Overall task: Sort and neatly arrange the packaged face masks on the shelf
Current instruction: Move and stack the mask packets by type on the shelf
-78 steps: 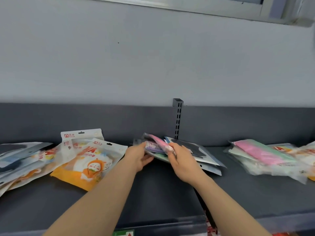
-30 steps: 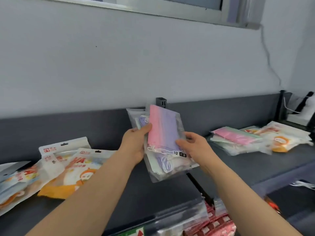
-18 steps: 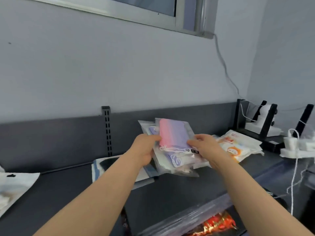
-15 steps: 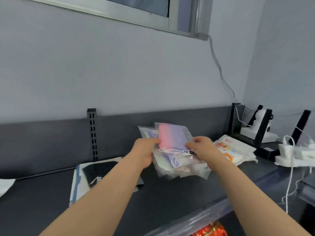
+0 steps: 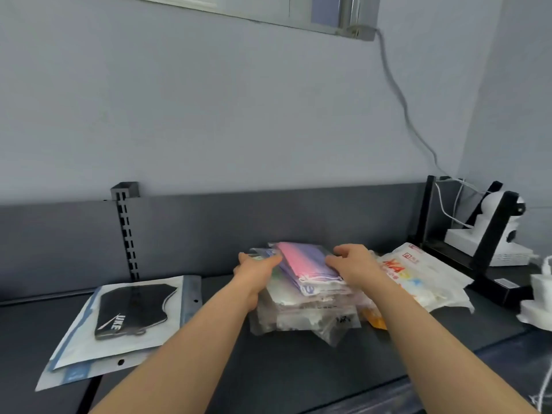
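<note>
Left to right:

- Black mask packet (image 5: 131, 312): flat on the shelf (image 5: 268, 369), on top of another packet, well apart from my hands. Not in play now.
- Slotted upright (image 5: 127, 231) on the back panel behind it, clear of the work.
- Left hand (image 5: 257, 270): curled on the left edge of the pink-purple pack (image 5: 301, 264), thumb on top, fingers hidden underneath.
- The pack is mid-shelf, lying on the clear-pack stack (image 5: 304, 315). Can't tell if its full weight is down or I'm carrying some.
- Right hand (image 5: 355, 265): fingers bent over the pack's right edge, gripping. Both hands are on it, one per side, neither nearer.
- Orange-and-white packs (image 5: 418, 276): just right of the stack, partly tucked under my right forearm.
- White camera (image 5: 493, 231) in a black bracket, far right, with cables.

Key relation: the pack's long axis runs away from me but skewed, far end left and near end right. The stack under it looks closer to square with the shelf front. My read is that the next move is a small twist to line the edges up, right hand pulling near, left pushing far, then release.

Risk: slippery film. The stack could slide toward the front edge if I press while twisting.
</note>
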